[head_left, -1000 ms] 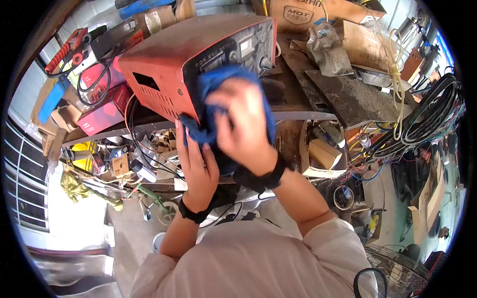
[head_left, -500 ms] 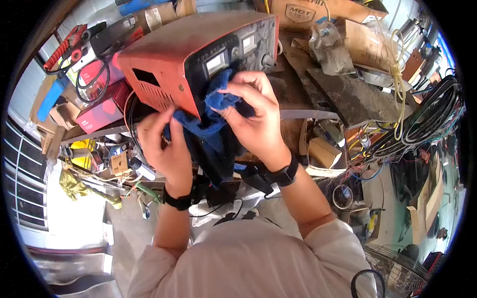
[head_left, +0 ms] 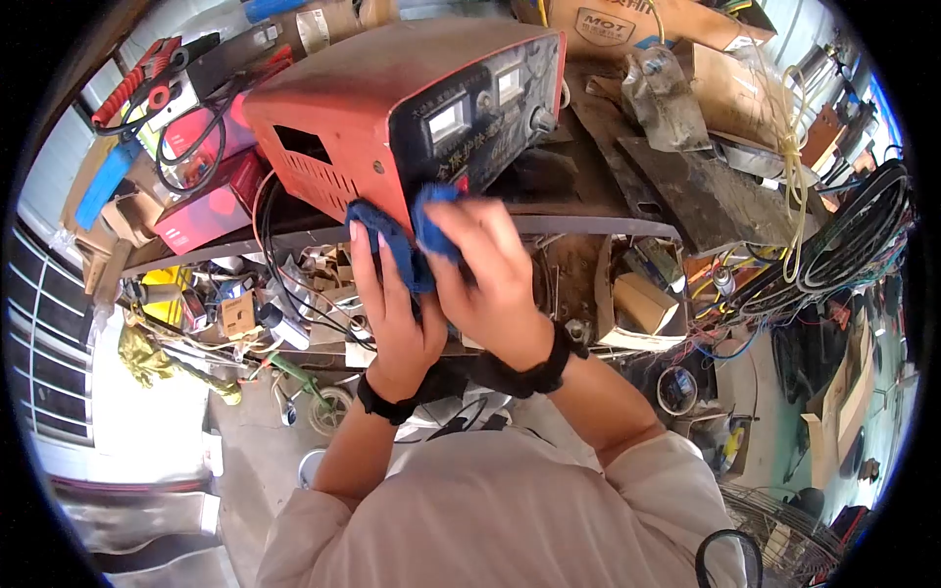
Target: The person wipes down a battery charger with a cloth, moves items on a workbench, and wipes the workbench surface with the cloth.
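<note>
A bunched blue cloth [head_left: 392,240] sits at the near lower corner of a red machine [head_left: 333,137], over the front edge of a shelf [head_left: 603,227]. Bundled as it is, the cloth shows no clear long axis; its left part slants down to the right.

The right hand [head_left: 485,269], blurred, has its fingers close together and clamped on the cloth at the panel [head_left: 461,147]. The left hand [head_left: 392,314] lays extended fingers, slightly apart, against the cloth; whether they grip cannot be told. Dark bands circle both wrists.

The machine stands upright, its panel of meters and knob facing right and toward the shelf's front edge, its vented side facing left. Its longer visible run follows the panel, from the front edge back to the right.

Pink boxes [head_left: 211,201] crowd the shelf's left end. A flat plate [head_left: 701,201] lies toward the right front corner, a carton [head_left: 608,29] stands along the rear edge, and cables [head_left: 848,235] bunch beyond the right end.
</note>
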Demonstrator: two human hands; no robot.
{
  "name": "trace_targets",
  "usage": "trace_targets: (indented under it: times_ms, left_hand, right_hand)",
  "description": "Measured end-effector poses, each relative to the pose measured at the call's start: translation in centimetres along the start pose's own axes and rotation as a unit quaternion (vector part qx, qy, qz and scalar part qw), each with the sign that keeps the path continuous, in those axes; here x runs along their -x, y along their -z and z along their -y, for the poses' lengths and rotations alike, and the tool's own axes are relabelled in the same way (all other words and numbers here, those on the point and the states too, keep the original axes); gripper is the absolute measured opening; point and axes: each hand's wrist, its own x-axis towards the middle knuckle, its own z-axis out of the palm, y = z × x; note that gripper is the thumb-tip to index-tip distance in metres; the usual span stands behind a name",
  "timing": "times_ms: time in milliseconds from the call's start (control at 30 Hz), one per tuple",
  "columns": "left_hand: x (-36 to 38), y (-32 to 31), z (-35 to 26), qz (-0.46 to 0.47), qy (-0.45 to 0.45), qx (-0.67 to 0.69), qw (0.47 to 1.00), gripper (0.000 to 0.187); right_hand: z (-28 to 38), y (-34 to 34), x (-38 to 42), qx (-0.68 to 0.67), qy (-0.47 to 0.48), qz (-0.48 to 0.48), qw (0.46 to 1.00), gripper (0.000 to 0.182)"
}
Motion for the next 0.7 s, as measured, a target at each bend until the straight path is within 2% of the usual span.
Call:
trace_targets:
  times_ms: [67, 167, 267, 333, 400, 467, 500, 600, 633, 700]
  left_hand:
    - [-1.6, 0.8, -0.1, 0.016, -0.009, 0.005, 1.0, 0.054]
    - [-2.1, 0.9, 0.2, 0.036, -0.03, -0.001, 0.999, 0.053]
    - [0.2, 0.6, 1.0, 0.048, -0.025, -0.004, 0.999, 0.053]
    - [2.3, 0.1, 1.8, 0.047, -0.029, -0.001, 0.998, 0.053]
    - [2.2, -0.1, 1.8, 0.03, -0.033, -0.008, 0.999, 0.049]
    - [0.3, 1.1, 1.0, 0.044, -0.023, -0.008, 0.999, 0.046]
    - [-0.8, 1.4, 0.4, 0.041, -0.025, -0.011, 0.999, 0.043]
    - [-0.4, 1.4, 1.0, 0.049, -0.051, -0.02, 0.997, 0.043]
    - [0.8, 0.9, 1.8, 0.047, -0.059, -0.04, 0.996, 0.045]
    - [2.0, 0.3, 2.2, 0.033, -0.071, -0.048, 0.996, 0.054]
  right_hand:
    - [0.0, 0.6, 1.3, 0.038, -0.013, 0.037, 0.999, 0.037]
    - [-0.4, 1.4, 0.0, 0.014, -0.059, 0.023, 0.998, 0.037]
    - [-0.1, 0.5, 0.1, 0.0, -0.022, 0.014, 1.0, 0.035]
    - [-0.2, 1.0, 1.3, 0.004, -0.014, 0.067, 0.998, 0.031]
    - [-0.8, 1.9, 1.8, 0.068, -0.062, 0.098, 0.991, 0.03]
    - [-1.9, 1.8, 1.2, 0.057, -0.097, 0.014, 0.994, 0.03]
    - [-2.1, 1.6, 1.2, 0.062, -0.048, 0.002, 0.997, 0.031]
    - [-0.5, 0.9, 2.3, 0.041, -0.028, 0.062, 0.997, 0.035]
    - [-0.5, 1.1, 2.3, 0.059, -0.047, 0.065, 0.995, 0.026]
    - [-2.0, 0.9, 2.0, 0.004, -0.23, -0.023, 0.973, 0.018]
